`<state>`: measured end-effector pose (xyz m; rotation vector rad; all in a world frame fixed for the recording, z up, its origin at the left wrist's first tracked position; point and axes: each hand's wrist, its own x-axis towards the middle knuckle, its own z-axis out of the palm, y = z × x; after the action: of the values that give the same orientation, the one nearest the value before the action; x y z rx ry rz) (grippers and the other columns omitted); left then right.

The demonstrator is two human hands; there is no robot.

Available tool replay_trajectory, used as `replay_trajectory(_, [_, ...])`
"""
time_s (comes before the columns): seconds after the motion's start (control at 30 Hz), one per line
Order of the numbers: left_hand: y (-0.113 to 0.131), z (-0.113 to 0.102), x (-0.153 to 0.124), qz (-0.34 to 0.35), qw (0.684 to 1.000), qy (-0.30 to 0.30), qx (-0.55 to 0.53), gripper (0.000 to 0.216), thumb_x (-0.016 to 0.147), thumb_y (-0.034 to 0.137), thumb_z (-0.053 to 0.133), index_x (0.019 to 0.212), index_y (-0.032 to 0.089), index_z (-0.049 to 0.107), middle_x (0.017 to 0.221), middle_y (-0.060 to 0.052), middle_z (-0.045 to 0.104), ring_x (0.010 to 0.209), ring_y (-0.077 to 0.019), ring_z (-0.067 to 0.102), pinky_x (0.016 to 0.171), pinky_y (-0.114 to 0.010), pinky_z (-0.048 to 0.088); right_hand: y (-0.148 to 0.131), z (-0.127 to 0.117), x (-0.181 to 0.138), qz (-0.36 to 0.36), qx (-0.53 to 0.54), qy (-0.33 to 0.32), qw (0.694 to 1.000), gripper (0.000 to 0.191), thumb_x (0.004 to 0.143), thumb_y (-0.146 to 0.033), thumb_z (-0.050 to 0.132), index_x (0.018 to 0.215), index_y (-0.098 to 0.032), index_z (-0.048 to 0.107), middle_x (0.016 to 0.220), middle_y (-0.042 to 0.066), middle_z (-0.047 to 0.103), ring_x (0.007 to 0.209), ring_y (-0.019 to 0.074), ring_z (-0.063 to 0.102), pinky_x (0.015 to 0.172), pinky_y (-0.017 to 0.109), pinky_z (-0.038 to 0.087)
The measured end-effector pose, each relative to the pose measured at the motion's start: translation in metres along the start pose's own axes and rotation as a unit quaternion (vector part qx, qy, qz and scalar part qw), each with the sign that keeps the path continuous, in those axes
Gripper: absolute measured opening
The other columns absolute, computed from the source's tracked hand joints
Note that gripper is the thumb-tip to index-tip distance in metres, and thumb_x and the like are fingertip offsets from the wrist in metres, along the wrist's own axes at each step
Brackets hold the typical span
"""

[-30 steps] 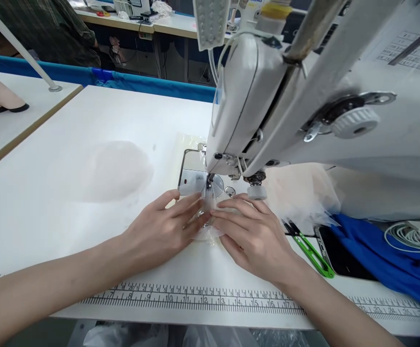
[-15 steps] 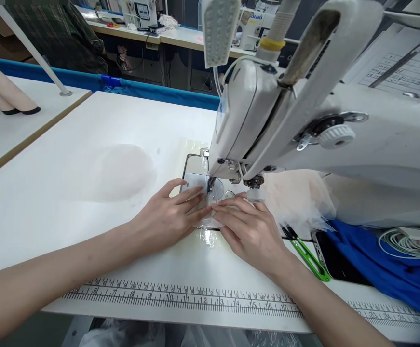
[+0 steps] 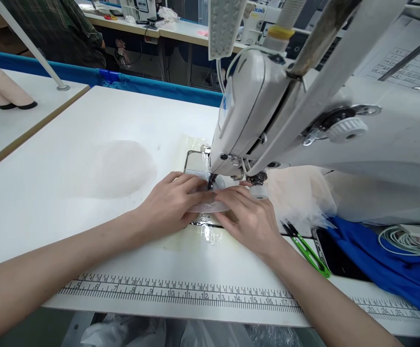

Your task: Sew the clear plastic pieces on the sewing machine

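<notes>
A small piece of sheer, pale fabric (image 3: pixel 210 207) with a curved edge lies under the needle area of a white sewing machine (image 3: pixel 244 106). My left hand (image 3: pixel 169 202) is closed on the fabric's left side, its fingers curled beside the presser foot (image 3: pixel 212 181). On the right side my right hand (image 3: pixel 251 217) grips the same fabric, thumb below and fingers bunched near the foot. Both sets of fingertips almost meet in front of the foot. Some of the fabric is hidden under my fingers.
Another sheer rounded piece (image 3: pixel 126 168) lies flat on the white table to the left. Right of the machine's needle are a pile of pale tulle (image 3: pixel 300 193), green thread snips (image 3: pixel 309 255), a phone (image 3: pixel 340 260) and blue cloth (image 3: pixel 386 279). A person's sleeve (image 3: pixel 58 33) shows behind.
My fingers were spread flatter over the fabric and now curl together on it. The fabric's front edge shows raised between my hands. The view has shifted slightly.
</notes>
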<state>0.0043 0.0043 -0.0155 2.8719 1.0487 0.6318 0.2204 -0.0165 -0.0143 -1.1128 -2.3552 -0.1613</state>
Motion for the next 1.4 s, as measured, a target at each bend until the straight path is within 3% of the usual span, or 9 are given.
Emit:
replay_trajectory(0.17, [-0.005, -0.004, 0.007, -0.083, 0.986, -0.037, -0.138, 0.032, 0.100, 0.032, 0.038, 0.115, 0.031, 0.067, 0.115, -0.006, 0.058, 0.110, -0.0230, 0.051, 0.094, -0.046, 0.045, -0.001, 0.002, 0.001, 0.079, 0.062, 0.017, 0.995, 0.023, 0.097, -0.024, 0.047, 0.094, -0.023, 0.070, 0.080, 0.001, 0.074, 0.073, 0.0165, 0.067, 0.084, 0.034, 0.048])
replay_trajectory(0.37, [-0.008, -0.007, 0.010, -0.081, 0.981, -0.046, -0.170, 0.037, 0.101, 0.037, 0.036, 0.103, 0.030, 0.072, 0.115, -0.005, 0.058, 0.113, -0.0225, 0.047, 0.097, -0.046, 0.044, -0.001, 0.001, 0.002, 0.110, 0.097, 0.006, 0.989, 0.026, 0.097, -0.028, 0.047, 0.089, -0.023, 0.071, 0.074, 0.000, 0.071, 0.076, 0.0175, 0.066, 0.087, 0.035, 0.047])
replay_trajectory(0.53, [-0.002, -0.008, 0.004, -0.031, 0.993, -0.025, -0.111, 0.033, 0.100, 0.037, 0.040, 0.107, 0.029, 0.071, 0.118, -0.007, 0.058, 0.115, -0.0244, 0.047, 0.095, -0.046, 0.044, -0.002, -0.002, -0.001, 0.076, 0.117, -0.011, 0.990, 0.022, 0.095, -0.023, 0.051, 0.088, -0.022, 0.071, 0.078, 0.002, 0.073, 0.074, 0.0180, 0.065, 0.093, 0.042, 0.045])
replay_trajectory(0.63, [0.006, -0.007, -0.004, 0.032, 0.999, 0.013, -0.015, 0.027, 0.097, 0.033, 0.049, 0.114, 0.027, 0.069, 0.120, -0.008, 0.061, 0.118, -0.0265, 0.048, 0.098, -0.046, 0.042, -0.004, -0.003, -0.005, 0.026, 0.101, -0.008, 0.994, 0.019, 0.092, -0.018, 0.053, 0.084, -0.021, 0.070, 0.089, 0.001, 0.075, 0.077, 0.0172, 0.064, 0.097, 0.044, 0.042])
replay_trajectory(0.77, [0.019, -0.007, -0.014, 0.095, 0.988, 0.052, 0.109, 0.023, 0.093, 0.024, 0.056, 0.114, 0.023, 0.067, 0.120, -0.004, 0.066, 0.118, -0.0224, 0.053, 0.105, -0.042, 0.038, -0.007, -0.005, -0.009, -0.031, 0.058, 0.005, 0.998, 0.016, 0.090, -0.014, 0.056, 0.086, -0.021, 0.069, 0.096, -0.001, 0.075, 0.084, 0.0165, 0.065, 0.099, 0.041, 0.041])
replay_trajectory(1.0, [0.025, -0.008, -0.018, 0.088, 0.988, 0.020, 0.125, 0.027, 0.097, 0.018, 0.048, 0.120, 0.017, 0.062, 0.121, -0.007, 0.068, 0.124, -0.0227, 0.054, 0.106, -0.045, 0.037, -0.006, -0.005, -0.011, -0.041, 0.038, 0.011, 0.998, 0.013, 0.088, -0.013, 0.060, 0.088, -0.020, 0.071, 0.099, -0.001, 0.075, 0.081, 0.0159, 0.066, 0.101, 0.041, 0.041])
replay_trajectory(1.4, [0.006, -0.003, -0.005, 0.081, 0.986, 0.033, 0.144, 0.028, 0.098, 0.024, 0.046, 0.122, 0.023, 0.062, 0.121, -0.003, 0.068, 0.126, -0.0202, 0.053, 0.110, -0.044, 0.029, 0.003, 0.003, -0.003, -0.005, 0.023, -0.001, 1.000, 0.017, 0.094, -0.018, 0.054, 0.093, -0.020, 0.071, 0.096, 0.003, 0.076, 0.088, 0.0190, 0.067, 0.098, 0.043, 0.045])
